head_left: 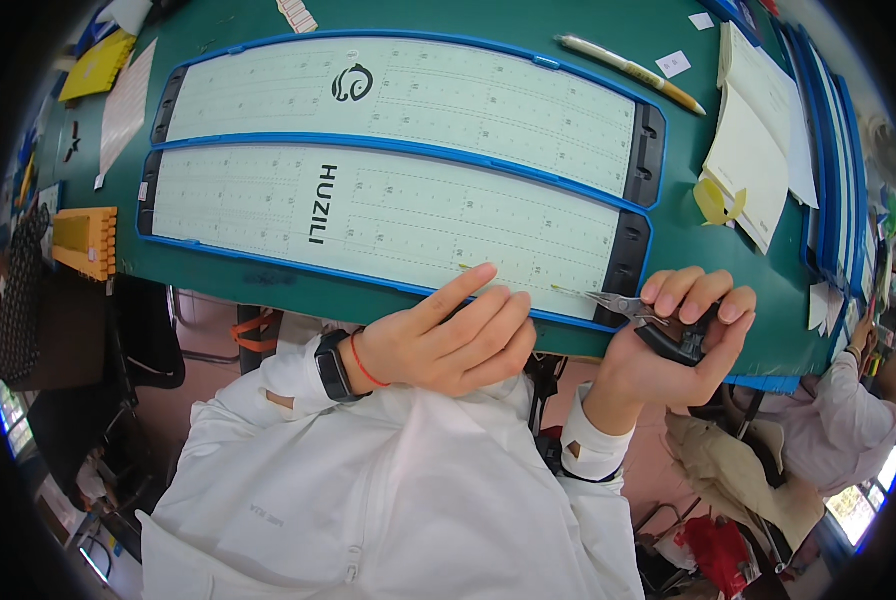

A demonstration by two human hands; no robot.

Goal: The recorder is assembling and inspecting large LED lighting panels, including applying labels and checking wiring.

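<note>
right hand is gripping black-handled pliers by blue-edged board; left hand is hovering at its near edge, can't tell grip.

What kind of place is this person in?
It looks like a workshop or shared workroom, I think: there's a big green worktable, small pliers in the right hand, and another person nearby.

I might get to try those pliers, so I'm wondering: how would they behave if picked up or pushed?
The pliers would probably feel stiff and perhaps heavy for their size, since the slim nose looks like metal. With their curved dark handles, they would likely slide or pivot on the green table rather than roll.
</note>
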